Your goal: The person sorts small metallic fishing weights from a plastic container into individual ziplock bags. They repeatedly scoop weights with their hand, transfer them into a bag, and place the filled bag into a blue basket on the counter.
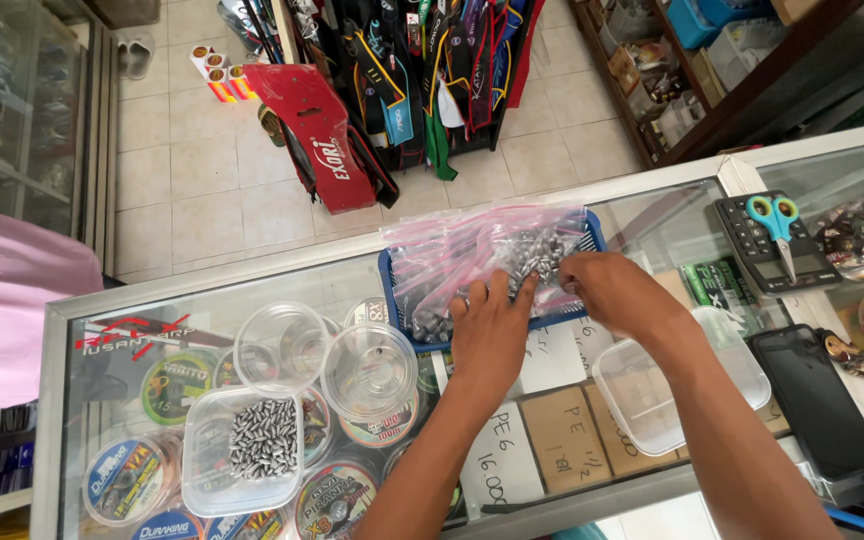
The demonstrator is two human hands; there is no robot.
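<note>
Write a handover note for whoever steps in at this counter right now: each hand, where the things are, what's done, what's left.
Left hand: flat on the clear zip bags of small grey metal weights in the blue tray.
Right hand: fingers in the same bags, gripping one; whether closed on it is unclear.
Square container, near left on the glass counter: partly filled with loose weights.
Two round tubs and the rectangular container: empty.
Scissors lie on the calculator, far right.
Left: many bags remain full.

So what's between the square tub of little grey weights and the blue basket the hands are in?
In the head view, two empty round clear cups sit side by side between the square tub and the blue basket.
</note>
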